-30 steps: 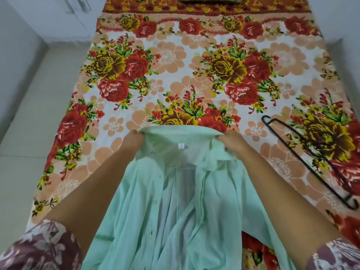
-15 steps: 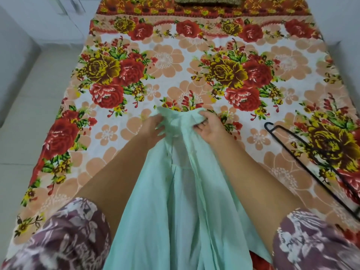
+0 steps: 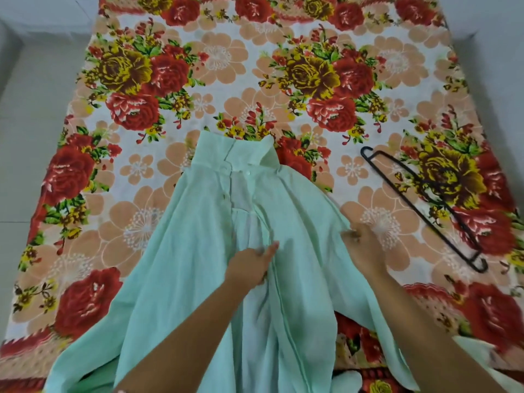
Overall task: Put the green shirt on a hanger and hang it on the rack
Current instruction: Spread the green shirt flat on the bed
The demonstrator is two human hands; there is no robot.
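Note:
The pale green shirt [image 3: 198, 251] lies spread on the bed, collar [image 3: 232, 150] pointing away from me and front placket partly open. My left hand [image 3: 249, 263] rests at the middle of the shirt, fingers curled on the edge of the right front panel. My right hand [image 3: 361, 242] pinches the shirt's right side edge. A black hanger [image 3: 419, 205] lies flat on the bedsheet to the right of the shirt, about a hand's width beyond my right hand. No rack is in view.
The floral bedsheet [image 3: 215, 80] covers the bed, which fills most of the view. Pale floor tiles [image 3: 31, 114] run along the bed's left side. A white surface [image 3: 493, 15] borders the bed's far right corner.
Both hands let go of the collar and moved back toward me. The shirt now lies flat on the bed, with the left hand at the placket and the right at the side edge.

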